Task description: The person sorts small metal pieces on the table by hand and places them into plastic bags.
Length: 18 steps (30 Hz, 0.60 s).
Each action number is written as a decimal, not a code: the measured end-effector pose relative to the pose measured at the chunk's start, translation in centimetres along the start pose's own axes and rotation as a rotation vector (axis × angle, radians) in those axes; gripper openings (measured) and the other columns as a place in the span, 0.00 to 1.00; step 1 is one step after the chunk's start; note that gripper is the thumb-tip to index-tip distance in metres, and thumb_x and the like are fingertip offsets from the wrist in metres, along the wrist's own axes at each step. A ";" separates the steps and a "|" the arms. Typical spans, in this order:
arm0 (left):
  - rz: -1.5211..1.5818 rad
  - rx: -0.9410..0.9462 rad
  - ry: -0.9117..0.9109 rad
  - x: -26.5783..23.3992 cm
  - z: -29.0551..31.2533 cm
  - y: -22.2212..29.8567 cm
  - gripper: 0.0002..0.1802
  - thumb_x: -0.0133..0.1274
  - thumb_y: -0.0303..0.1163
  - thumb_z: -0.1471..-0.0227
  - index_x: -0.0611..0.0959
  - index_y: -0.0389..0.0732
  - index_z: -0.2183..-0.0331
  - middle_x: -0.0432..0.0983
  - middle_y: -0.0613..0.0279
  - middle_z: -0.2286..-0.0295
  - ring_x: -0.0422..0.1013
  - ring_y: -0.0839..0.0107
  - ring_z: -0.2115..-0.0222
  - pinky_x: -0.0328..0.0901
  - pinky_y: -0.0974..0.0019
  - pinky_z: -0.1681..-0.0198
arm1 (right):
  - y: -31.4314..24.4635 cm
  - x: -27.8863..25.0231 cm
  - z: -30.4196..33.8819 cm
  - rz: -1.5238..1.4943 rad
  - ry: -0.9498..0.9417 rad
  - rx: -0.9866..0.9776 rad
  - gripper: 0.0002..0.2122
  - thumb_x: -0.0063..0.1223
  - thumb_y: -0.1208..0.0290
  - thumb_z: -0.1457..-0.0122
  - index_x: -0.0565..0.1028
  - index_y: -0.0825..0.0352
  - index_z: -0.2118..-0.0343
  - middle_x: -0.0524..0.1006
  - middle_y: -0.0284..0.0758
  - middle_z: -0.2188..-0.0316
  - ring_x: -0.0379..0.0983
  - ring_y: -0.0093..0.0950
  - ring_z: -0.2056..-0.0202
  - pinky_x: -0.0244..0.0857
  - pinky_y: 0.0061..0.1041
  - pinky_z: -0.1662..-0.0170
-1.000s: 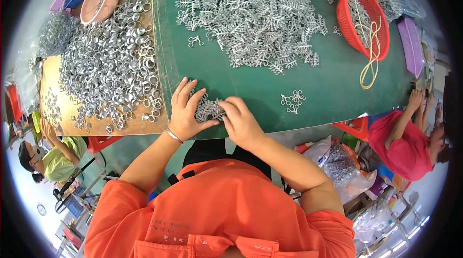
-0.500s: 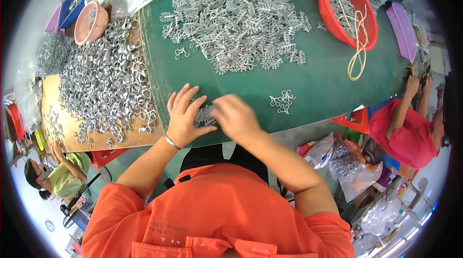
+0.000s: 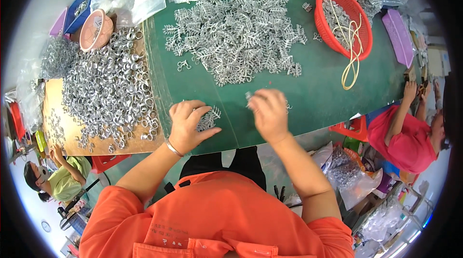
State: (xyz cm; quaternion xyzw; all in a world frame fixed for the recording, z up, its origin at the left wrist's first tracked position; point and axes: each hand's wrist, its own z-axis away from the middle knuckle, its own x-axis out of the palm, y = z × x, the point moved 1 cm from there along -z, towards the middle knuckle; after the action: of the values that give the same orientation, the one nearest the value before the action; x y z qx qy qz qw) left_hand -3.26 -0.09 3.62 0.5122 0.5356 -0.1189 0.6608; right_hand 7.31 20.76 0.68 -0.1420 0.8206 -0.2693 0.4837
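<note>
My left hand rests on the green table top, its thumb held apart from the fingers. Between thumb and fingers lies a small heap of silver leaf-shaped metal pieces, partly covered by the hand. To the right, my right hand is closed, with a small silver metal piece pinched at its fingertips. A few loose silver pieces show just beyond that hand, mostly hidden by it. Farther back spreads a large pile of silver branched pieces.
Left, a brown board carries many silver rings and a pink basket. Back right stands a red basket with a cream cord. A purple tray lies beyond. Co-workers sit at both sides.
My right hand has moved right, away from the left hand, and a small piece now shows at its fingertips. My left hand's fingers have drawn closer together.
</note>
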 end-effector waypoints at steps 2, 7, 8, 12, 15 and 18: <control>0.109 0.054 0.023 1.2 -1.7 1.2 0.28 0.66 0.35 0.72 0.75 0.41 0.64 0.70 0.61 0.64 0.67 0.59 0.61 0.58 0.58 0.55 | -2.6 1.2 0.7 -0.211 0.015 0.080 0.05 0.56 0.74 0.52 0.74 0.65 0.71 0.73 0.36 0.71 0.70 0.35 0.71 0.63 0.30 0.66; 0.627 -0.309 0.034 2.7 -3.8 0.7 0.21 0.63 0.19 0.66 0.74 0.36 0.65 0.70 0.61 0.73 0.70 0.74 0.70 0.65 0.74 0.68 | -3.7 2.1 0.3 -0.559 -0.048 0.428 0.05 0.50 0.75 0.45 0.73 0.71 0.67 0.74 0.41 0.72 0.72 0.38 0.71 0.66 0.29 0.67; 0.681 -0.395 0.094 3.1 -3.8 -0.2 0.20 0.63 0.19 0.64 0.73 0.35 0.66 0.69 0.64 0.74 0.67 0.80 0.71 0.65 0.77 0.67 | -2.9 1.8 -0.4 -0.452 -0.007 0.363 0.06 0.50 0.75 0.45 0.73 0.70 0.66 0.73 0.41 0.72 0.71 0.38 0.70 0.66 0.30 0.66; 0.559 -0.303 0.189 1.5 -4.7 -1.1 0.10 0.61 0.21 0.61 0.76 0.37 0.74 0.68 0.65 0.74 0.67 0.75 0.73 0.64 0.75 0.70 | -0.2 1.3 -1.7 -0.209 0.048 0.251 0.06 0.53 0.76 0.50 0.73 0.68 0.69 0.72 0.40 0.72 0.70 0.38 0.70 0.65 0.31 0.67; 0.345 -0.171 0.182 -0.1 -4.0 -1.8 0.11 0.62 0.22 0.63 0.74 0.37 0.75 0.69 0.62 0.75 0.67 0.71 0.75 0.64 0.72 0.71 | -2.4 1.0 -1.3 -0.406 -0.429 0.173 0.12 0.60 0.69 0.57 0.71 0.65 0.70 0.69 0.38 0.72 0.68 0.38 0.67 0.63 0.34 0.65; 0.197 -0.188 0.157 -1.2 -2.5 -1.7 0.13 0.63 0.25 0.65 0.74 0.39 0.76 0.70 0.60 0.78 0.67 0.65 0.77 0.63 0.67 0.73 | -4.1 2.8 1.3 -0.276 -0.526 -0.044 0.21 0.63 0.66 0.62 0.70 0.64 0.62 0.66 0.35 0.67 0.66 0.37 0.67 0.62 0.33 0.65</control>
State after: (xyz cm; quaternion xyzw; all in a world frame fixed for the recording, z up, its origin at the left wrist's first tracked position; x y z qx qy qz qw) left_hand -6.41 0.72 3.98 0.5059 0.5415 0.0378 0.6704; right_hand 6.99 15.70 0.54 -0.3273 0.6457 -0.2688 0.6354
